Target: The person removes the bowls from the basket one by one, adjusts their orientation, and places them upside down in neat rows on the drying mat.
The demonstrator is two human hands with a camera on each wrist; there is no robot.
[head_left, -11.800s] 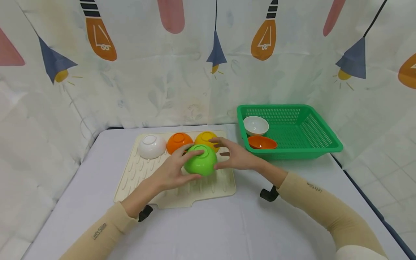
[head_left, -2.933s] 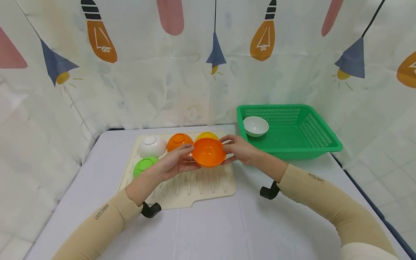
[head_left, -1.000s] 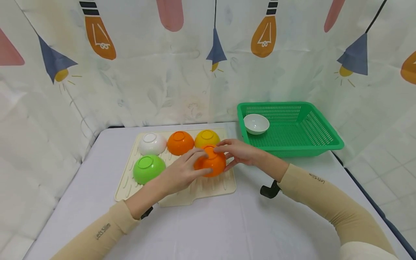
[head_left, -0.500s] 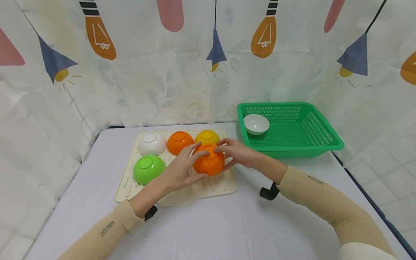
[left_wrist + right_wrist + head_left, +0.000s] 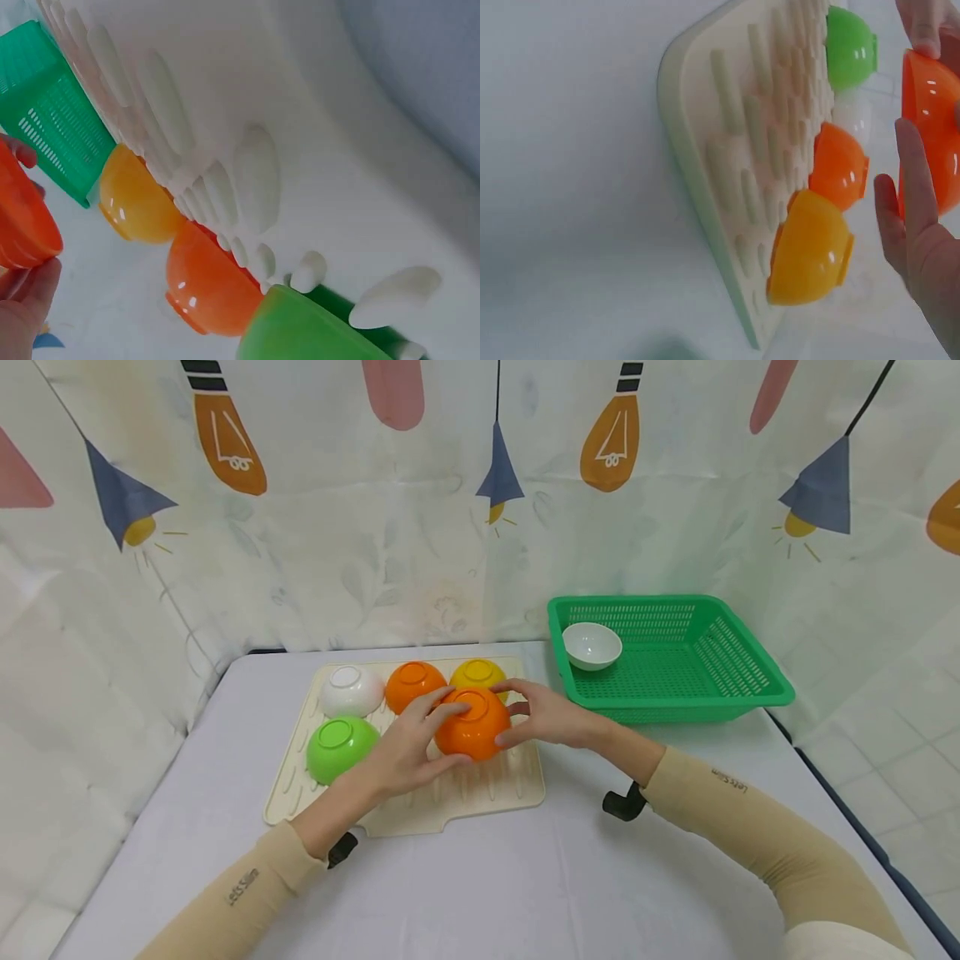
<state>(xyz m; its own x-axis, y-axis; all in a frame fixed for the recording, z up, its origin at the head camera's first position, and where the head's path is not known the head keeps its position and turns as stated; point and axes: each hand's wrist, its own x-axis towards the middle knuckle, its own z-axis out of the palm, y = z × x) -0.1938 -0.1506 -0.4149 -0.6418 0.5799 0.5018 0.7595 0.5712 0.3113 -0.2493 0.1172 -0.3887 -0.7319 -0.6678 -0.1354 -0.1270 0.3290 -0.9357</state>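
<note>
Both hands hold an upside-down orange bowl (image 5: 474, 731) above the drying mat (image 5: 412, 814). My left hand (image 5: 408, 745) grips its left side, thumb low and fingers over the base. On the right side, my right hand (image 5: 551, 718) has its thumb and fingers about the bowl. In the left wrist view, the bowl (image 5: 26, 217) hangs clear of the ridged mat. Upside down on the mat rest a white bowl (image 5: 351, 693), another orange bowl (image 5: 412, 687), a yellow bowl (image 5: 476, 673) and a green bowl (image 5: 341, 752). The held bowl partly hides the yellow one.
A green basket (image 5: 720, 702) stands at the back right of the white-covered table (image 5: 510, 893). One white bowl (image 5: 592, 647) sits upright inside it at the left. A patterned curtain (image 5: 337, 568) hangs behind the table.
The green bowl, earlier between the hands, now lies on the mat's left. The orange bowl came from the basket, was turned upside down, and has lately shifted slightly left with the hands.
</note>
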